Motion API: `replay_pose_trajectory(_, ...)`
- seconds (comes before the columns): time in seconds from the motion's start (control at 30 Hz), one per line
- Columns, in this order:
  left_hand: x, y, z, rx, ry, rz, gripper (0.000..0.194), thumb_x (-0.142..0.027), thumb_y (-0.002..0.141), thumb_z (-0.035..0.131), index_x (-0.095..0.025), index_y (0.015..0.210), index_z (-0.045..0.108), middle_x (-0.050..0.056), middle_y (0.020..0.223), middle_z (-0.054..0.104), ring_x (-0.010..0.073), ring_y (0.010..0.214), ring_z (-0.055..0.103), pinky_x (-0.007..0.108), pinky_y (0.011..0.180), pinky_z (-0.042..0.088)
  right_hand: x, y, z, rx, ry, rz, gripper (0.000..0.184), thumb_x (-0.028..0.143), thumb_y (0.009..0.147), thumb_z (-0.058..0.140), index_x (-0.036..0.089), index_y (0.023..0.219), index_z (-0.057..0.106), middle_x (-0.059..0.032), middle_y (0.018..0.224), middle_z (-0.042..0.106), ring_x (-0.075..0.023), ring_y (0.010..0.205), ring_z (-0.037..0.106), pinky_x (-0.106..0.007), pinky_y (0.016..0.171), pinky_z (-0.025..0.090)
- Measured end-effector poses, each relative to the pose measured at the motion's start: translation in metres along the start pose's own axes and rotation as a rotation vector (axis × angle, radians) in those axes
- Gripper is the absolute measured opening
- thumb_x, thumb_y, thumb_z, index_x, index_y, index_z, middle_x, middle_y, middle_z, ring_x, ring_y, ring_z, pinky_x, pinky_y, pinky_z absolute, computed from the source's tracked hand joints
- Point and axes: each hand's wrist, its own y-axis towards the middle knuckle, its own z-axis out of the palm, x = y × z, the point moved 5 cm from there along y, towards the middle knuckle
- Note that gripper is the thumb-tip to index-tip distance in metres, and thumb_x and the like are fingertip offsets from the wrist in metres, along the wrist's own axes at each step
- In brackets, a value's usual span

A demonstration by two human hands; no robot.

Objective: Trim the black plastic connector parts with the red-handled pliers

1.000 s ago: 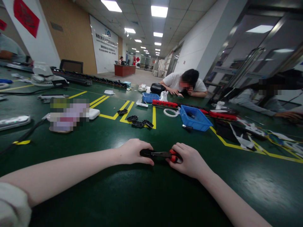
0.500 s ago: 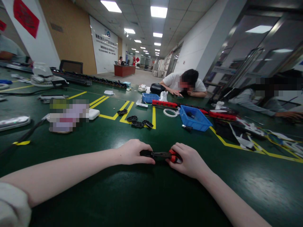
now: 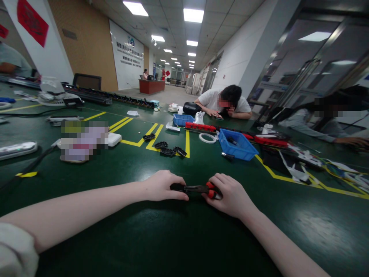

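Observation:
My right hand (image 3: 226, 194) is closed around the red handles of a pair of pliers (image 3: 198, 189), whose dark jaws point left. In my left hand (image 3: 167, 186) a small black part (image 3: 178, 187) is pinched between thumb and fingers. The pliers' tips meet the right end of that part; whether they grip it is too small to tell. Both hands are low over the green table (image 3: 161, 234). Beyond them lie several black ribbed pieces (image 3: 168, 151), similar in colour to the held part.
A blue bin (image 3: 238, 146) with dark pieces inside stands at the right, a small black piece (image 3: 227, 156) before it. Behind are a white ring (image 3: 208, 137) and a red strip (image 3: 198, 127). A phone (image 3: 83, 144) and white box (image 3: 114, 139) lie left. A person (image 3: 227, 102) leans on the far side.

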Motion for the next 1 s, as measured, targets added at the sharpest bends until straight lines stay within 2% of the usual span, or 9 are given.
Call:
replay_pose_trajectory(0.53, -0.0003, 0.0002, 0.0017, -0.01, 0.032, 0.017, 0.048, -0.064, 0.082, 0.066, -0.021, 0.101, 0.07, 0.002, 0.08, 0.069, 0.0162, 0.067, 0.061, 0.024, 0.06, 0.037, 0.0, 0.0007, 0.0018, 0.023, -0.002, -0.004, 0.02, 0.04, 0.081, 0.063, 0.021, 0.086, 0.059, -0.0073, 0.087, 0.064, -0.021, 0.077, 0.058, -0.034, 0.068, 0.044)
replay_pose_trajectory(1.0, -0.0034, -0.0011, 0.0013, -0.02, 0.026, 0.063, 0.035, -0.047, 0.087, 0.065, -0.02, 0.11, 0.068, 0.002, 0.089, 0.073, 0.0175, 0.073, 0.065, 0.025, 0.067, 0.041, -0.0004, 0.0021, 0.0018, 0.072, 0.038, 0.034, 0.018, 0.037, 0.08, 0.064, 0.021, 0.085, 0.059, -0.0057, 0.086, 0.063, -0.0201, 0.076, 0.058, -0.032, 0.066, 0.044)
